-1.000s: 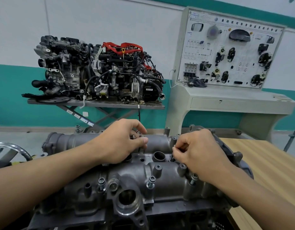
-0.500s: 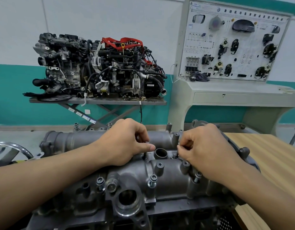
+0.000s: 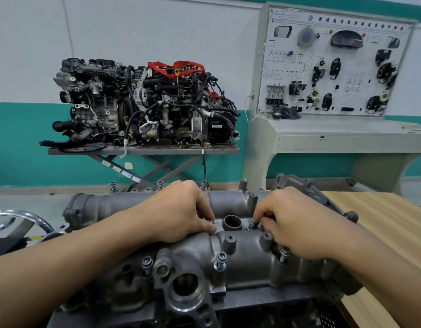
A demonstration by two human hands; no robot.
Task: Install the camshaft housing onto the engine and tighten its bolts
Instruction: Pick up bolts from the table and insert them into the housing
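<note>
The grey cast camshaft housing [image 3: 242, 259] lies across the engine in front of me, with several bolts standing in its flanges, such as one [image 3: 220, 261] on the near side. My left hand [image 3: 181, 214] rests on the housing's middle valley, its fingertips pinching a bolt left of the round tube opening [image 3: 232, 223]. My right hand [image 3: 292, 221] pinches a bolt head [image 3: 252, 224] just right of that opening. Most of both bolts is hidden under my fingers.
A wooden bench top [image 3: 384, 233] extends to the right. Behind stand a complete engine on a scissor lift table [image 3: 143, 150] and a grey training console with a component board [image 3: 332, 67]. A chrome curved bar [image 3: 22, 216] sits at the left edge.
Both hands have stayed at the central bolts, fingers shifting slightly as they twist. The view has tilted up a little.
</note>
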